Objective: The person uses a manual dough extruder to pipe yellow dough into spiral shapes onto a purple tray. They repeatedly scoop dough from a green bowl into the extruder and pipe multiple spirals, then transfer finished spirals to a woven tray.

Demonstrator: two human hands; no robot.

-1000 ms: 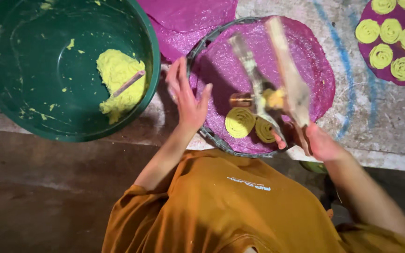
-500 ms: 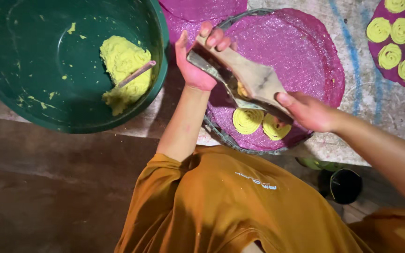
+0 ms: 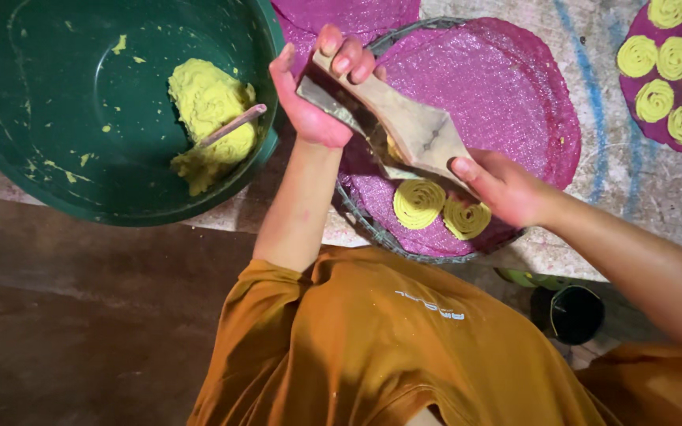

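A wooden dough press point(image 3: 412, 126) is held over a round tray lined with purple cloth point(image 3: 515, 87). My left hand point(image 3: 317, 91) grips its far handle end, and my right hand point(image 3: 503, 185) grips the near end. Below the press, two yellow-green dough spirals point(image 3: 418, 203) lie on the purple cloth near the tray's front edge. A big green tub point(image 3: 57, 110) at the left holds a lump of yellow-green dough point(image 3: 207, 99) with a spoon handle point(image 3: 230, 126) stuck in it.
Another purple round point(image 3: 672, 71) at the far right carries several dough spirals. A purple cloth point(image 3: 341, 16) lies at the top. A small dark cup point(image 3: 576, 313) stands near my right knee. Brown floor spreads at the lower left.
The press swung from upright in my right hand to lying across the tray. My left hand, open before, has closed on its far end. Both hands now hold it.
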